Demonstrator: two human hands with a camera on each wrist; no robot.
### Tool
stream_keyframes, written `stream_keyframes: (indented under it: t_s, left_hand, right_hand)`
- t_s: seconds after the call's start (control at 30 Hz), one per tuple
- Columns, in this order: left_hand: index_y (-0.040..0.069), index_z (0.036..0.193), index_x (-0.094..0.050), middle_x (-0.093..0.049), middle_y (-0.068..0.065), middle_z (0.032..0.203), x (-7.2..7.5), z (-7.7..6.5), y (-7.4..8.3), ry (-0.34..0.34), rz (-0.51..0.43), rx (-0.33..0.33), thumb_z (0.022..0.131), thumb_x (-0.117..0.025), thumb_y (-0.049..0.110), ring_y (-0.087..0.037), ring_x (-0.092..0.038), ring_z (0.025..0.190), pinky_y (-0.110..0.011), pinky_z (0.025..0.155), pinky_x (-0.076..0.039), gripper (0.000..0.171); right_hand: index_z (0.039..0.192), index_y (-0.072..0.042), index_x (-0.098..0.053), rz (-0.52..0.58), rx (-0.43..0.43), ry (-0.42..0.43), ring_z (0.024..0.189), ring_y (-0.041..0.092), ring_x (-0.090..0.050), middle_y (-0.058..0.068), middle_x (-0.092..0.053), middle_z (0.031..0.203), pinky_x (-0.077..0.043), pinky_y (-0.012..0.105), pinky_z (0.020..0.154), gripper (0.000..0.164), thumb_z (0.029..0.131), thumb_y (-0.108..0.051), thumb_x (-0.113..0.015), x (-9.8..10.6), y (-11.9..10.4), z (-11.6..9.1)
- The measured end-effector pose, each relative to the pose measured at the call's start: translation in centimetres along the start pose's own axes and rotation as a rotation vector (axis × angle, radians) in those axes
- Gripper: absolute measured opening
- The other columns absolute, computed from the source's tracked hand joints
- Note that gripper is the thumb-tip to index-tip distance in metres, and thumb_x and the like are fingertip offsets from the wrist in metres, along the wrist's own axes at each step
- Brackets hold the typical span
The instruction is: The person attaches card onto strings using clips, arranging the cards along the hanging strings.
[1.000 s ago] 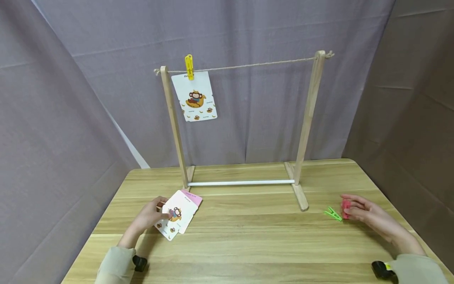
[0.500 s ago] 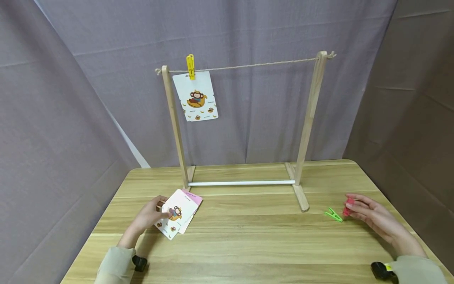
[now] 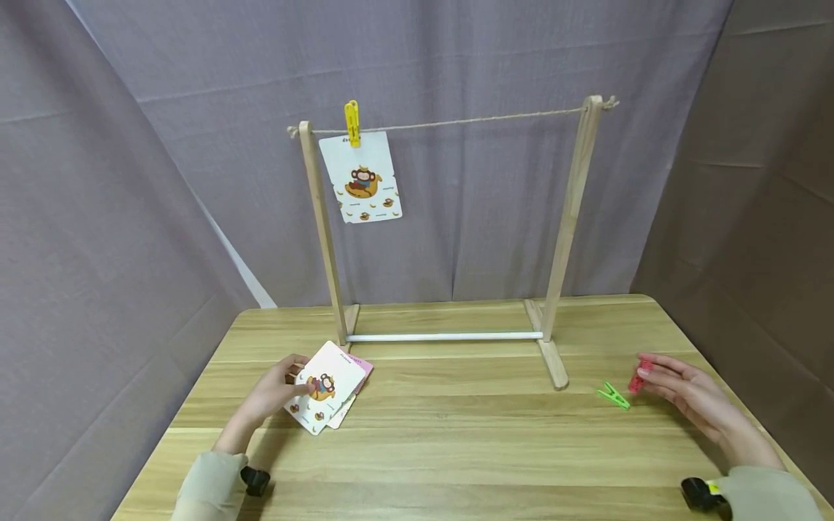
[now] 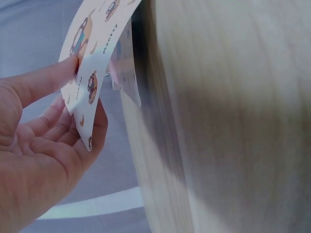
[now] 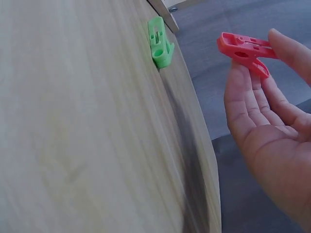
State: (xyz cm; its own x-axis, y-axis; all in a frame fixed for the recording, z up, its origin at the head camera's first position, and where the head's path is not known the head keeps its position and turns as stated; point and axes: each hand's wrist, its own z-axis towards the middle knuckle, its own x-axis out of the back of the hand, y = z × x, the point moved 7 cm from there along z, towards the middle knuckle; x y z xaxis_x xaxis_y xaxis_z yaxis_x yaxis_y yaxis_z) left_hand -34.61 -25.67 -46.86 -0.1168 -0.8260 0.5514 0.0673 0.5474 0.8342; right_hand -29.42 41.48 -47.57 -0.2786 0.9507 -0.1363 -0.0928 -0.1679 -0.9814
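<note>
Since a second ago, the white rectangular card printed with a monkey on a banana (image 3: 339, 369) has risen slightly, and the red plastic clothespin (image 3: 641, 376) has shifted rightward and tipped. From the head view, I see the left hand (image 3: 270, 391) at lower left, fingers grasping that card by its left side; it partly covers a pink-topped card (image 3: 364, 367). At lower right, the right hand (image 3: 693, 396) pinches the red clothespin near a light-green plastic clothespin (image 3: 613, 396) on the wood-grain tabletop (image 3: 443, 449). Upper left of centre, a yellow plastic clothespin (image 3: 352, 124) fastens a hanging white monkey card (image 3: 361, 181) to the beige string (image 3: 469, 121) of the pale wooden stand (image 3: 563, 246). My left wrist view shows, upper left, the thumb pressing the printed face, fingers curled behind. My right wrist view has the red clothespin at upper right, between thumb and fingers.
</note>
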Motion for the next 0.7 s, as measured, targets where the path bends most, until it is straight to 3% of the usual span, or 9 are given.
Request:
stream_keyframes:
  t_s: [0.27, 0.7]
  left_hand:
    - [-0.004, 0.130, -0.055, -0.061, -0.016, 0.105, 0.6, 0.2, 0.5, 0.012, 0.005, -0.021, 0.085, -0.076, 0.004, -0.022, -0.058, 0.087, -0.031, 0.071, -0.049, 0.050]
    - [-0.005, 0.131, -0.054, -0.063, -0.016, 0.102, 1.4, 0.7, 1.7, 0.011, -0.004, -0.081, 0.089, -0.073, 0.005, -0.021, -0.058, 0.086, -0.028, 0.070, -0.049, 0.047]
  right_hand:
    - [0.117, -0.022, -0.072, -0.001, -0.028, 0.055, 0.101, 0.010, -0.070, -0.001, -0.074, 0.110, -0.053, 0.020, 0.087, 0.040, 0.104, 0.005, -0.045, 0.4, -0.5, 0.1]
    - [0.110, -0.019, -0.076, 0.066, -0.057, 0.182, 0.097, 0.007, -0.070, -0.009, -0.074, 0.109, -0.055, 0.021, 0.084, 0.034, 0.101, 0.004, -0.053, 1.2, -1.4, 0.1]
